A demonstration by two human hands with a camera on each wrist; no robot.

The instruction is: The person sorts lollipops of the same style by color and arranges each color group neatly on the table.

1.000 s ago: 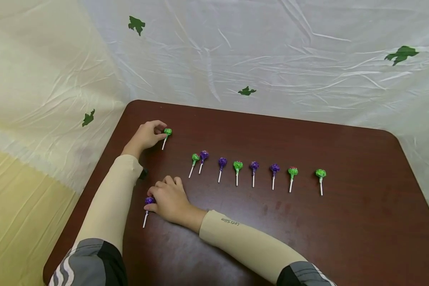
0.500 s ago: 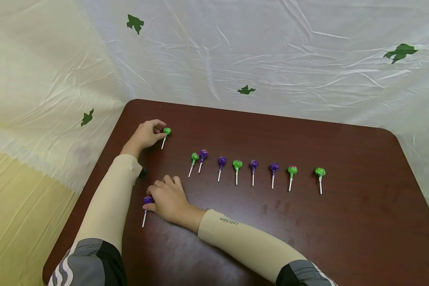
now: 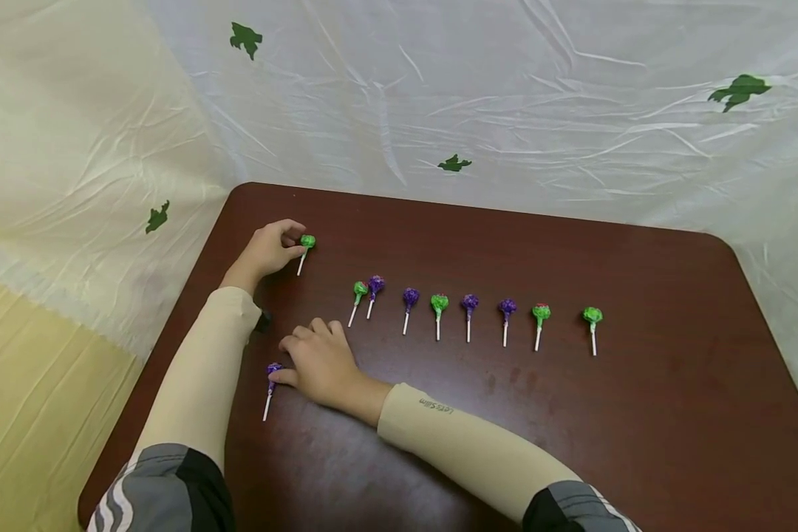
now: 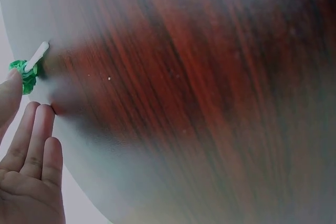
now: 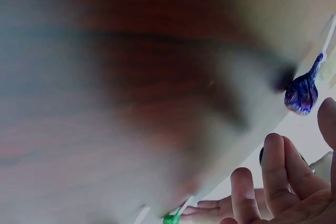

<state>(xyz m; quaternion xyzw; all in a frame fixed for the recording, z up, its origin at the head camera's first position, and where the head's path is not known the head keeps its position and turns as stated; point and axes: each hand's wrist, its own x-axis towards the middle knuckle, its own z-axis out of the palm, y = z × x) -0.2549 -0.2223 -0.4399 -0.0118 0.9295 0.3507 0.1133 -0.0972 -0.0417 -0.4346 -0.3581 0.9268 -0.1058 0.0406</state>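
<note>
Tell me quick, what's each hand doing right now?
Left hand: at a green lollipop; can't tell if it's pinching it.
Right hand: open, beside a purple lollipop, not holding it.

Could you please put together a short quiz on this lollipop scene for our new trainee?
1. Multiple choice: In the head view, what colour is the wrapper on the lollipop at the right end of the row?
A) purple
B) green
C) yellow
2. True or false: The purple lollipop by the right hand lies nearer to the person's body than the green lollipop at the left hand.
3. Fill in: Leaving out the two lollipops at the hands, the row on the brown table counts ___ lollipops.

Key: 1. B; 2. True; 3. eight.
</note>
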